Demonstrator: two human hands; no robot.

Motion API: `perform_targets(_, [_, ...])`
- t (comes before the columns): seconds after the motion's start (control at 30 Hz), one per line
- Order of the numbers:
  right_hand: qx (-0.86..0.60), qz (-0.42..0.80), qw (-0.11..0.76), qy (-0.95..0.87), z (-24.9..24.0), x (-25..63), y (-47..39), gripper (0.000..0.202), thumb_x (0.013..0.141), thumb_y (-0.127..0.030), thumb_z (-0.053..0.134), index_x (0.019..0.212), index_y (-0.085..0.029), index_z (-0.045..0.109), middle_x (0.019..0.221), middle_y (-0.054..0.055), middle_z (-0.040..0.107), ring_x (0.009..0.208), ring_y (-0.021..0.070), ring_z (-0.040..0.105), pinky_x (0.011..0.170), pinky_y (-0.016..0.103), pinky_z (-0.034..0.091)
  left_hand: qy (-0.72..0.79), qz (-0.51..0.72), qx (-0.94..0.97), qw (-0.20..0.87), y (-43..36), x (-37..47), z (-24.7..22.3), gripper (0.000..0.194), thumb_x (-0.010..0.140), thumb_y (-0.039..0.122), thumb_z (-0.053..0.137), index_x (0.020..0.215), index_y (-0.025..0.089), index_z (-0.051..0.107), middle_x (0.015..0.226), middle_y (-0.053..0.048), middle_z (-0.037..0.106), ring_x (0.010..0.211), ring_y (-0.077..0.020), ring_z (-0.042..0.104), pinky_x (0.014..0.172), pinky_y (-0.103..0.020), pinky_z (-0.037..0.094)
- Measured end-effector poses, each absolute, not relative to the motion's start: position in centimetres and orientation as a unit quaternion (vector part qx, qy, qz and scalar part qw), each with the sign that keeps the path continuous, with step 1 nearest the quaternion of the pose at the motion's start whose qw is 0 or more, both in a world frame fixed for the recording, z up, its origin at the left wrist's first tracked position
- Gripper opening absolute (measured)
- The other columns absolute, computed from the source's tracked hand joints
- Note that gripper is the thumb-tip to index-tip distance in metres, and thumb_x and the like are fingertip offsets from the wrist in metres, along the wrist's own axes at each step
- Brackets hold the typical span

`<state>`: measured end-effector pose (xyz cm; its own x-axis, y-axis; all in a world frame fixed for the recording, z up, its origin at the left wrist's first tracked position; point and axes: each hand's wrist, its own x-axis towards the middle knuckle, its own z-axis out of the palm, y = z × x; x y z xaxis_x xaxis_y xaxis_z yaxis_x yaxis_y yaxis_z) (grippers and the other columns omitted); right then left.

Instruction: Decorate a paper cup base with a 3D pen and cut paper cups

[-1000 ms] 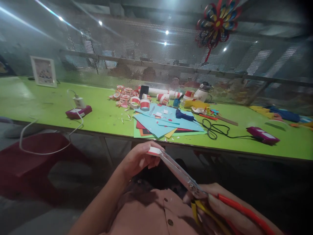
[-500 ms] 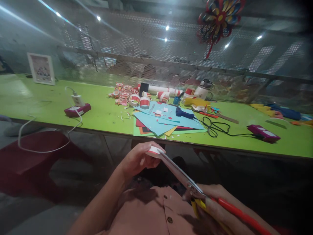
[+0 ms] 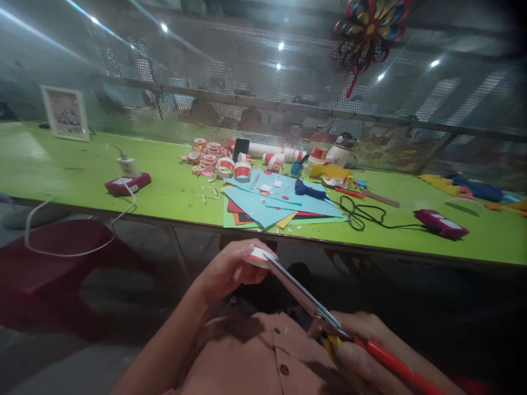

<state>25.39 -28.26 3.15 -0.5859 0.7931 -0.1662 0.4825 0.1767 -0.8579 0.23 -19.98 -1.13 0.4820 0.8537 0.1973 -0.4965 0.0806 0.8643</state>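
In front of my chest, my left hand (image 3: 236,267) is closed around a small white paper cup piece (image 3: 258,257) with a red band, its fingers wrapped behind it. My right hand (image 3: 366,345) grips large scissors (image 3: 302,296) with a red handle and a yellow one. The blade tips meet the rim of the cup piece on its right side. How deep the blades reach into the paper is hard to make out. Both hands are below the front edge of the green table (image 3: 173,203).
Blue paper sheets (image 3: 263,211) lie on the table with a dark blue glue gun (image 3: 308,190), its black cord running to a purple power strip (image 3: 440,224). Behind are cut paper cups (image 3: 242,171). A maroon stool (image 3: 61,258) stands left, a white cable (image 3: 78,254) drooping over it.
The scissors' yellow handle has swung away from the red one, so the handles are further apart. The cup piece stays almost in place in my left hand. The view has shifted slightly.
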Motion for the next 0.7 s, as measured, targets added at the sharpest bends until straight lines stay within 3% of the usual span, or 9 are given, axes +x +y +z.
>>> perform_targets(0.17, [-0.436, 0.467, 0.168, -0.751, 3.1, 25.5, -28.27, 0.051, 0.092, -0.06, 0.039, 0.1, -0.017, 0.066, 0.062, -0.002, 0.046, 0.053, 0.0099, 0.036, 0.05, 0.023, 0.032, 0.191, 0.476, 0.488, 0.707, -19.96, 0.26, -1.14, 0.043, 0.078, 0.051, 0.062, 0.083, 0.009, 0.071, 0.062, -0.005, 0.059, 0.048, -0.01, 0.045, 0.043, -0.02, 0.026])
perform_targets(0.43, [-0.456, 0.414, 0.172, -0.769, 2.9, 25.64, -28.58, 0.042, 0.093, -0.052, 0.044, 0.101, -0.019, 0.069, 0.078, 0.003, 0.062, 0.069, 0.015, 0.054, 0.066, 0.025, 0.047, 0.223, 0.466, 0.508, 0.689, -19.9, -0.1, -1.43, 0.04, 0.083, 0.049, 0.058, 0.085, 0.01, 0.069, 0.056, -0.001, 0.053, 0.048, -0.0097, 0.043, 0.044, -0.02, 0.024])
perform_targets(0.53, [-0.469, 0.403, 0.196, -0.761, 2.69, 25.31, -28.85, 0.041, 0.092, -0.053, 0.046, 0.099, -0.019, 0.07, 0.071, 0.002, 0.059, 0.063, 0.0139, 0.051, 0.058, 0.023, 0.045, 0.241, 0.456, 0.518, 0.682, -19.75, -0.32, -1.55, 0.04, 0.087, 0.047, 0.055, 0.088, 0.01, 0.07, 0.054, -0.001, 0.052, 0.048, -0.0091, 0.041, 0.045, -0.02, 0.023])
perform_targets(0.7, [-0.467, 0.413, 0.208, -0.753, 2.18, 24.81, -28.53, 0.037, 0.086, -0.054, 0.057, 0.088, -0.018, 0.067, 0.057, -0.004, 0.042, 0.051, 0.0097, 0.035, 0.046, 0.022, 0.029, 0.268, 0.449, 0.527, 0.67, -19.51, -0.55, -1.52, 0.037, 0.089, 0.042, 0.056, 0.093, 0.009, 0.072, 0.054, -0.001, 0.053, 0.048, -0.0085, 0.04, 0.046, -0.02, 0.023])
